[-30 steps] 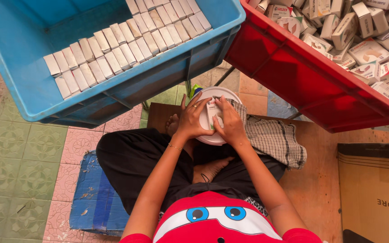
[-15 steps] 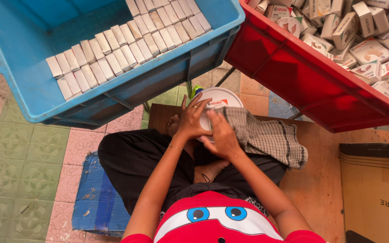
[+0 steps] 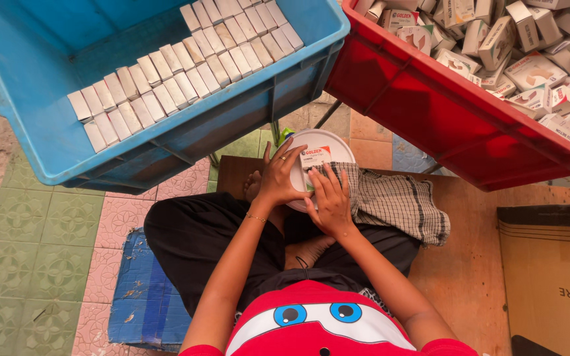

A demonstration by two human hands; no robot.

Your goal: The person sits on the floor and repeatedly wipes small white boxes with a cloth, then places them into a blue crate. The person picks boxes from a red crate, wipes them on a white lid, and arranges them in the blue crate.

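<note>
I sit cross-legged with a round white lid [image 3: 328, 140] on my lap. A small white carton with a red and orange face [image 3: 316, 157] lies flat on it. My left hand [image 3: 280, 177], with a ring and a thin bracelet, grips the carton's left side. My right hand [image 3: 329, 202] lies with its fingers stretched over the carton's lower edge and holds it down. A checked grey cloth [image 3: 394, 202] is draped over my right knee, partly under the right hand.
A blue crate [image 3: 47, 151] at upper left holds several neat rows of shut white cartons [image 3: 179, 69]. A red crate [image 3: 430, 112] at upper right is heaped with loose printed cartons [image 3: 529, 66]. A brown cardboard box [image 3: 552, 277] stands at right. Patterned tiles and a blue mat [image 3: 146, 303] lie at left.
A second ago both hands held the carton upright over the lid. The hands then closed over it, and now it lies flat, face up, with the right hand lower.
</note>
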